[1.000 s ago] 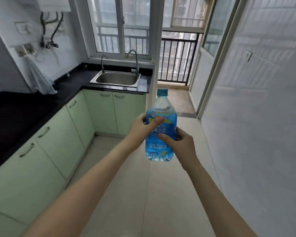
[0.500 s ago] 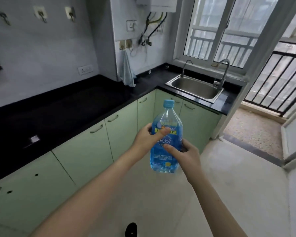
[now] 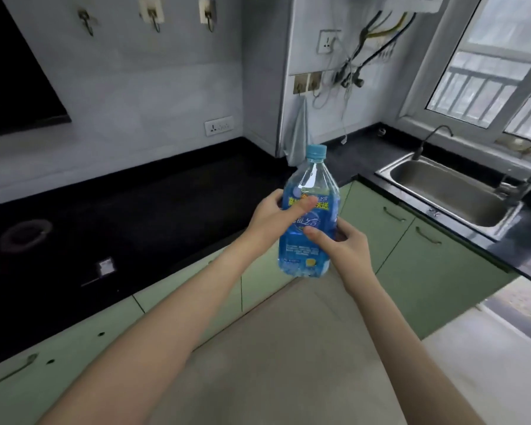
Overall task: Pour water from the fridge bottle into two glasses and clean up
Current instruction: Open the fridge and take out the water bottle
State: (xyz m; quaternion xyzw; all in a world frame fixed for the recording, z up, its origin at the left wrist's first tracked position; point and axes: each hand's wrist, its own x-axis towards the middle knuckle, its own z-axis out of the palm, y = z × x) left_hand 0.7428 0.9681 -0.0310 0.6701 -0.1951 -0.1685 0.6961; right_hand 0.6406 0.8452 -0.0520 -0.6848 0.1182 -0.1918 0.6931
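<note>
Blue-labelled plastic bottle (image 3: pixel 308 222) sits upright in mid-air, in front of the pale green cupboards (image 3: pixel 417 240) and above the beige floor (image 3: pixel 288 348). We note the blue cap (image 3: pixel 316 151) is on. The upper part of the bottle is clear; the label wraps the lower body.

Left hand (image 3: pixel 273 217) grips the bottle on its left side near the top of the label, thumb laid across the front. Right hand (image 3: pixel 344 245) grips it lower down on the right side, thumb also across the front. Both hands are closed on the bottle; we cannot see the fingers behind it.

Black worktop (image 3: pixel 135 216) runs along the wall to the left and turns the corner toward a steel sink (image 3: pixel 451 191) at right, with a tap (image 3: pixel 429 139) behind it. The bottle is apart from the worktop, not touching it. A cloth (image 3: pixel 298 133) hangs on the wall just behind the bottle cap. Three hooks (image 3: pixel 154 16) are fixed on the wall at upper left.
</note>
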